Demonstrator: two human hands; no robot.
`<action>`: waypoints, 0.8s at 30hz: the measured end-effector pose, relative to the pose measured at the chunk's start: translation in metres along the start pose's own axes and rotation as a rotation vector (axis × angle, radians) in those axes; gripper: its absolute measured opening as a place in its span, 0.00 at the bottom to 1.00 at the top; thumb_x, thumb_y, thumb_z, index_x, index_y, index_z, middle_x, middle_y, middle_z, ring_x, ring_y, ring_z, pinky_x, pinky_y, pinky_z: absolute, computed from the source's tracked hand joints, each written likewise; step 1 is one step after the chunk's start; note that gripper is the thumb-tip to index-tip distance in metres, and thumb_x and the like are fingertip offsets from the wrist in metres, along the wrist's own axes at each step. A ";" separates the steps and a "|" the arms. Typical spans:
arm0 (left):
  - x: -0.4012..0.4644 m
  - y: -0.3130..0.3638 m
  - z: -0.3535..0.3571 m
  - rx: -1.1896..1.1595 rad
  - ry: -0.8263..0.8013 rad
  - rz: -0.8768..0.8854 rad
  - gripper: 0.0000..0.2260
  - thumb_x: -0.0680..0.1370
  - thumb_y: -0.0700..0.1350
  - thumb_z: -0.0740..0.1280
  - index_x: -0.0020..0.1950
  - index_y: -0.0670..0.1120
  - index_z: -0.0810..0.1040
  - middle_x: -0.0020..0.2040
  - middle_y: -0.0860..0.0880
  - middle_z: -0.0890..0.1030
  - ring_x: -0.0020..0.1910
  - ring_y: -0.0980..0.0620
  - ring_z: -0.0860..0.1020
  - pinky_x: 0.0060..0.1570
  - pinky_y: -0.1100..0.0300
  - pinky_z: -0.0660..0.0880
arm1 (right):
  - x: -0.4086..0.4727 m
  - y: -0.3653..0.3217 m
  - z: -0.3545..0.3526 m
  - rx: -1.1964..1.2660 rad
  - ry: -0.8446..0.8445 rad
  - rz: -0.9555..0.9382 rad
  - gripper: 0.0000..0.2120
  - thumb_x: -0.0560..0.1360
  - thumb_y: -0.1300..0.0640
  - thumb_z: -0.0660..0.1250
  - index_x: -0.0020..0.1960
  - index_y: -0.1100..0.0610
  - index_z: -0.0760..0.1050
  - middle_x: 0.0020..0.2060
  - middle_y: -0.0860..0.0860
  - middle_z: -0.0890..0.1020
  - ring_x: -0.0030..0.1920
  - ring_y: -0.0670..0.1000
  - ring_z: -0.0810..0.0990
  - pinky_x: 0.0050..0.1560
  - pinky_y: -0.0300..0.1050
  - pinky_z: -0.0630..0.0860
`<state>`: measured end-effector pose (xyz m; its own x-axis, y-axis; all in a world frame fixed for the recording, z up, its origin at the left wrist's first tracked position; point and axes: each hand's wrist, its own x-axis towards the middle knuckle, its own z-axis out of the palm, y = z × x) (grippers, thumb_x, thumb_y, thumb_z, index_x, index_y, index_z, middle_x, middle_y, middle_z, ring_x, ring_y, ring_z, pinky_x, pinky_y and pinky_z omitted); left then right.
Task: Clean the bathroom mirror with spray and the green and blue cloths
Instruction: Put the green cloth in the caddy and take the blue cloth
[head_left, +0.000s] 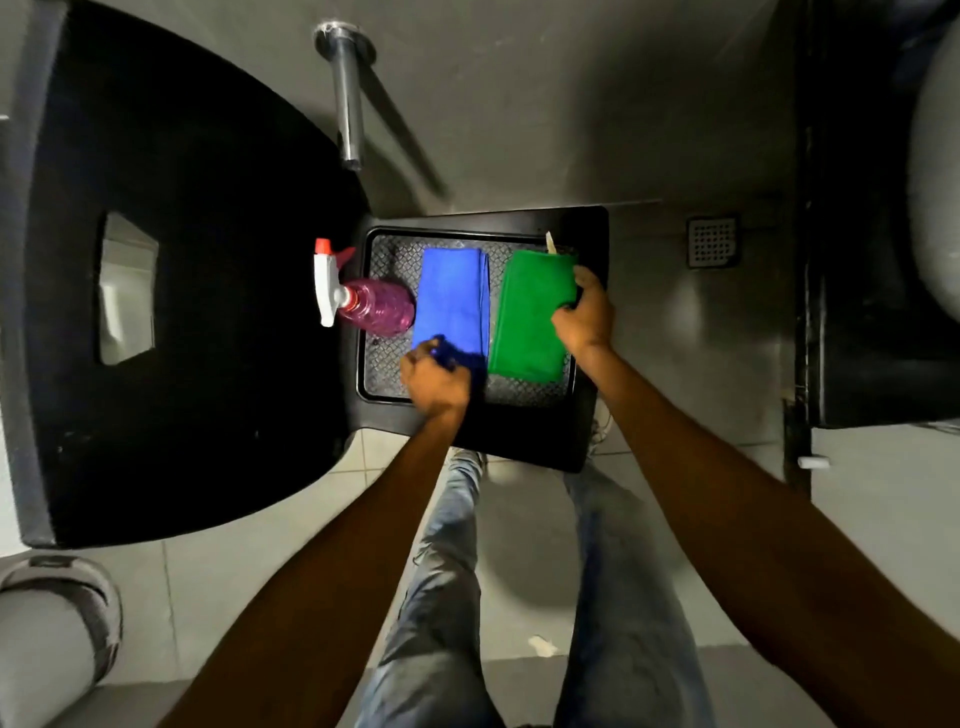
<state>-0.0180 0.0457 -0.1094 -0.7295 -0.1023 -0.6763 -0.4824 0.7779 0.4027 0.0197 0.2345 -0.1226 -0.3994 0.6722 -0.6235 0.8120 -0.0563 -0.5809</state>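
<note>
A folded blue cloth (453, 296) and a folded green cloth (531, 312) lie side by side in a black tray (589, 234). My left hand (435, 382) grips the near corner of the blue cloth. My right hand (584, 312) holds the right edge of the green cloth. A pink spray bottle (371, 306) with a white and red trigger stands at the tray's left edge, untouched. No mirror is in view.
A large black basin or seat (182, 291) fills the left side, with a chrome pipe (347, 98) coming from the wall above. A floor drain (712, 241) lies right of the tray. A dark cabinet (872, 260) stands at the right. My jeans-clad legs are below.
</note>
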 end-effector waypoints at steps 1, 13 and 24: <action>0.007 -0.002 -0.004 0.049 0.044 -0.013 0.23 0.77 0.40 0.69 0.71 0.37 0.74 0.70 0.36 0.73 0.68 0.37 0.75 0.71 0.49 0.70 | -0.006 0.004 0.004 -0.025 -0.010 -0.035 0.31 0.71 0.71 0.64 0.73 0.56 0.70 0.67 0.56 0.78 0.64 0.56 0.78 0.62 0.39 0.73; 0.043 0.024 -0.010 -0.197 -0.254 -0.216 0.13 0.74 0.49 0.75 0.48 0.39 0.83 0.46 0.40 0.84 0.38 0.44 0.82 0.37 0.54 0.81 | -0.051 0.020 0.016 0.405 -0.211 0.088 0.20 0.79 0.72 0.58 0.70 0.64 0.71 0.62 0.62 0.80 0.53 0.53 0.78 0.47 0.36 0.76; -0.114 0.175 -0.100 -0.722 -0.690 -0.143 0.09 0.82 0.39 0.61 0.45 0.42 0.79 0.29 0.47 0.85 0.24 0.53 0.83 0.24 0.64 0.79 | -0.142 -0.075 -0.059 1.294 -0.391 0.512 0.21 0.82 0.53 0.52 0.71 0.60 0.71 0.66 0.60 0.78 0.69 0.61 0.74 0.69 0.53 0.70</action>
<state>-0.0672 0.1314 0.0997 -0.3123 0.3940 -0.8644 -0.8883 0.2016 0.4127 0.0404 0.1865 0.0406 -0.4487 0.1447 -0.8819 0.0360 -0.9831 -0.1796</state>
